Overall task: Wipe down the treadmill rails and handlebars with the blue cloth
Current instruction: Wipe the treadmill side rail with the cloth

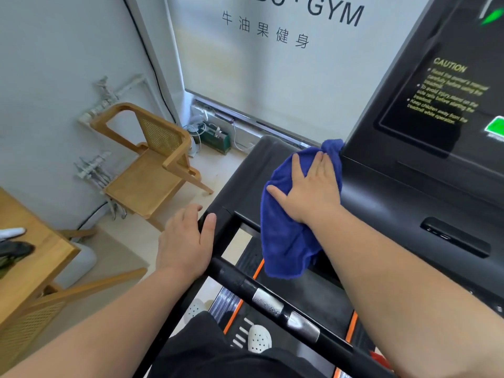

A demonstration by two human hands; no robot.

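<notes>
The blue cloth (283, 236) is pressed flat against the black treadmill console ledge (245, 181) under my right hand (308, 192), whose fingers are spread over it; its lower part hangs down over the ledge's edge. My left hand (185, 241) rests on the left black side rail (212, 236) at its corner, thumb over the top. A black handlebar (272, 301) with silver pulse-sensor pads crosses in front of me below the cloth.
The console panel (436, 105) with a yellow CAUTION text rises on the right. A wooden cane chair (147, 162) stands left of the treadmill by the wall, a wooden table (27, 263) at the near left. The belt and my white shoes (259, 341) lie below.
</notes>
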